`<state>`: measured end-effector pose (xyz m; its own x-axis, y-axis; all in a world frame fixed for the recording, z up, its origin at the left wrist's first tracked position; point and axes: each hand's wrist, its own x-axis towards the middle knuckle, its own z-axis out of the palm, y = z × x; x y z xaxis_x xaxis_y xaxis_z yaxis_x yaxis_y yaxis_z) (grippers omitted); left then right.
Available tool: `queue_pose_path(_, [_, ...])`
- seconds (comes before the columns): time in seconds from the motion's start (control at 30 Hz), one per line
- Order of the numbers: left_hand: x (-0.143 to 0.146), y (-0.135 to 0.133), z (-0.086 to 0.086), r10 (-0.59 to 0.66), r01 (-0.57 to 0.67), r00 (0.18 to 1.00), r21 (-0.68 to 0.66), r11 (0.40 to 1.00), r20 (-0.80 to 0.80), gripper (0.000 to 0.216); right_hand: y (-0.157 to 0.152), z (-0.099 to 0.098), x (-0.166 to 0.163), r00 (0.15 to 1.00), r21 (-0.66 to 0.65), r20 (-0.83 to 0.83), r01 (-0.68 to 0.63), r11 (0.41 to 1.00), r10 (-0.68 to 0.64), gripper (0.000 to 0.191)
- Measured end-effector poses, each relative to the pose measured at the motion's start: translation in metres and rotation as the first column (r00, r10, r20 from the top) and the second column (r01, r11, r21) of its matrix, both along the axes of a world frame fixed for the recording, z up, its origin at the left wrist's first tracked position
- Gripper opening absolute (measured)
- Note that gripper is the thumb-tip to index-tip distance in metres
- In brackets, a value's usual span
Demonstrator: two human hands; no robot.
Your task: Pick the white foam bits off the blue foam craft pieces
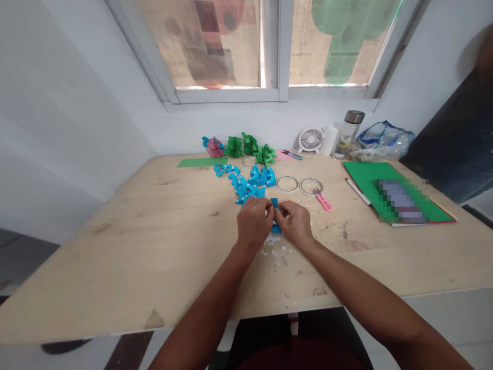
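Both hands meet over the middle of the table, fingers pinched on one blue paper piece (276, 229). My left hand (254, 218) closes on its left side, and my right hand (296, 220) on its right. Parts of the piece show above and below the fingers, while its middle is hidden. Just beyond my left hand lies a heap of blue paper cutouts (242, 186) with small white patches on them. Small white paper scraps (274, 252) are scattered below the hands.
Two tape rolls (287, 184) and pink-handled thread snips (322, 199) lie right of the heap. Green paper flowers (265, 154), a small fan (311, 140) and a glass bottle (346, 136) line the back. Green sheets (364, 177) and a white pen (358, 191) are at right. A person (450, 128) stands beyond.
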<state>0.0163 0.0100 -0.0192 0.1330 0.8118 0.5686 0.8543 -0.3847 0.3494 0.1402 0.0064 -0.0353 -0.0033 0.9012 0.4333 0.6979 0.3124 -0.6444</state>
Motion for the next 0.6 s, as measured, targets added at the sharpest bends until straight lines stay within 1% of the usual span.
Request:
queue_pose_path(0.1, [-0.001, 0.001, 0.005, 0.004, 0.011, 0.992, -0.114, 0.993, 0.127, 0.011, 0.000, -0.001, 0.000, 1.000, -0.001, -0.024, -0.018, 1.000, 0.018, 0.017])
queue_pose_path(0.17, [-0.004, 0.003, 0.008, -0.002, 0.059, 0.966, -0.212, 0.976, 0.258, 0.009, -0.001, -0.001, 0.000, 0.996, -0.020, -0.079, -0.041, 0.999, 0.039, 0.017])
queue_pose_path(0.2, [-0.005, 0.004, 0.009, -0.003, 0.098, 0.940, -0.262, 0.960, 0.340, 0.009, 0.000, -0.002, 0.001, 0.991, -0.037, -0.124, -0.059, 0.998, 0.054, 0.017])
queue_pose_path(0.27, [-0.008, 0.006, 0.011, 0.010, 0.202, 0.853, -0.347, 0.916, 0.521, 0.008, 0.001, -0.003, 0.001, 0.968, -0.082, -0.236, -0.109, 0.991, 0.087, 0.018])
queue_pose_path(0.33, [-0.012, 0.008, 0.011, 0.046, 0.318, 0.728, -0.397, 0.861, 0.684, 0.009, 0.004, -0.004, 0.002, 0.928, -0.127, -0.353, -0.171, 0.977, 0.117, 0.020])
queue_pose_path(0.4, [-0.015, 0.010, 0.011, 0.089, 0.412, 0.607, -0.409, 0.814, 0.789, 0.012, 0.007, -0.006, 0.002, 0.876, -0.158, -0.465, -0.223, 0.962, 0.127, 0.023])
queue_pose_path(0.43, [-0.017, 0.010, 0.012, 0.107, 0.442, 0.563, -0.408, 0.799, 0.819, 0.013, 0.008, -0.006, 0.002, 0.844, -0.169, -0.521, -0.246, 0.954, 0.125, 0.024])
queue_pose_path(0.47, [-0.020, 0.010, 0.013, 0.117, 0.459, 0.538, -0.407, 0.790, 0.835, 0.013, 0.009, -0.007, 0.002, 0.811, -0.179, -0.574, -0.264, 0.948, 0.118, 0.024])
queue_pose_path(0.53, [-0.025, 0.011, 0.015, 0.110, 0.473, 0.543, -0.412, 0.779, 0.832, 0.012, 0.011, -0.007, 0.002, 0.746, -0.195, -0.659, -0.291, 0.936, 0.095, 0.026])
queue_pose_path(0.6, [-0.031, 0.011, 0.017, 0.063, 0.474, 0.601, -0.418, 0.775, 0.797, 0.011, 0.012, -0.007, 0.002, 0.699, -0.212, -0.712, -0.307, 0.928, 0.069, 0.026])
